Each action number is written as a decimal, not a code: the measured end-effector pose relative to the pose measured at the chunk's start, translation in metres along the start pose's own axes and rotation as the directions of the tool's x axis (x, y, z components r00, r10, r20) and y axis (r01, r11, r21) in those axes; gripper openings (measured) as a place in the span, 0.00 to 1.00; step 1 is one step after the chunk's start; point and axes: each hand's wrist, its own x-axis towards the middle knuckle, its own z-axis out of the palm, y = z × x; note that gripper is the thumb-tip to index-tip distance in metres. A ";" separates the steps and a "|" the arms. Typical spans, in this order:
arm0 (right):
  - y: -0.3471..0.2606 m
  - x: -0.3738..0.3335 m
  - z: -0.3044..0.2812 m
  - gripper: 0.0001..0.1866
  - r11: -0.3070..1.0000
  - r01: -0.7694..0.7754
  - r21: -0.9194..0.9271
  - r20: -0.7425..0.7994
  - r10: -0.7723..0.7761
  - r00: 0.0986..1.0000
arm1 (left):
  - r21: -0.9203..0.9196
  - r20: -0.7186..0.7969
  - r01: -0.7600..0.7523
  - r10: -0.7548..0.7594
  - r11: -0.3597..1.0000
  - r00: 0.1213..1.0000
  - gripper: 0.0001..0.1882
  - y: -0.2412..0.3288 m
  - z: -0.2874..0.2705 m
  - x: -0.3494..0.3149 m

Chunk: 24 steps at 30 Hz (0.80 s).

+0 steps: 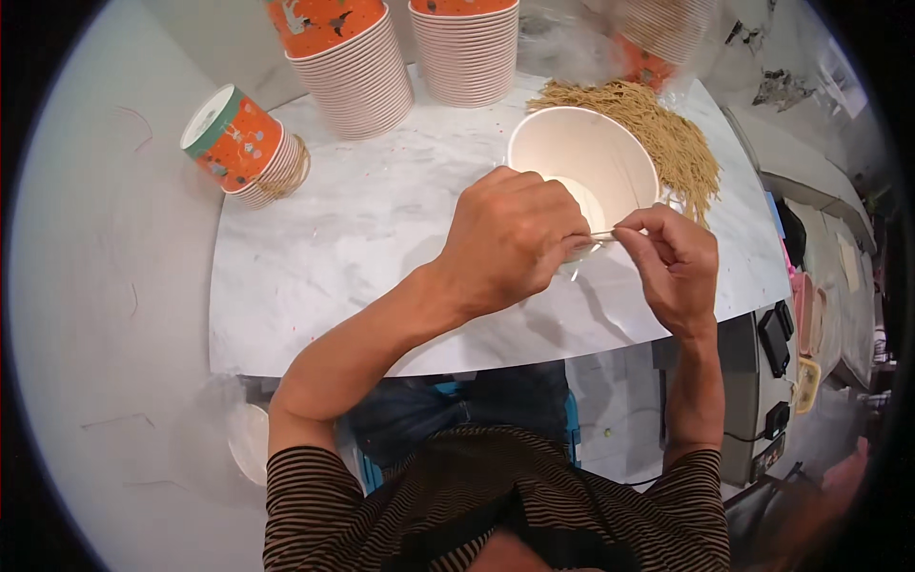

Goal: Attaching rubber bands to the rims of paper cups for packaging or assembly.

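In front of me a white-lined paper tub [610, 143] stands near the middle right of the table, its open mouth and pale inside showing. My left hand [515, 229] is closed at the tub's near side, covering part of it. My right hand [675, 267] pinches with thumb and forefinger just to the right. A thin pale cord [603, 235] runs between the fingertips of both hands, across the tub's near edge. Its ends are hidden in my fingers. Behind the tub, to the right, a heap of tan cords [667, 129] is spread out.
Two tall stacks of orange paper tubs, the left stack [353, 81] and the right stack [467, 57], stand at the back. A tilted orange and green stack [238, 143] with cord loops sits far left. Clear plastic wraps another stack [667, 38] at the back right.
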 end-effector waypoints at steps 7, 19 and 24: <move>-0.018 0.009 0.000 0.02 0.996 0.019 -0.087 -0.011 -0.020 1.000 | -0.029 0.012 0.052 -0.052 0.998 0.999 0.07 -0.004 -0.009 -0.007; -0.016 0.010 0.015 0.02 0.994 0.020 0.108 -0.046 -0.015 0.999 | -0.196 0.005 0.103 -0.104 0.975 0.995 0.06 -0.003 -0.003 -0.009; -0.018 0.010 0.017 0.02 0.994 0.007 0.109 -0.015 -0.006 1.000 | -0.214 0.050 0.132 -0.124 0.968 0.991 0.05 0.000 -0.004 -0.007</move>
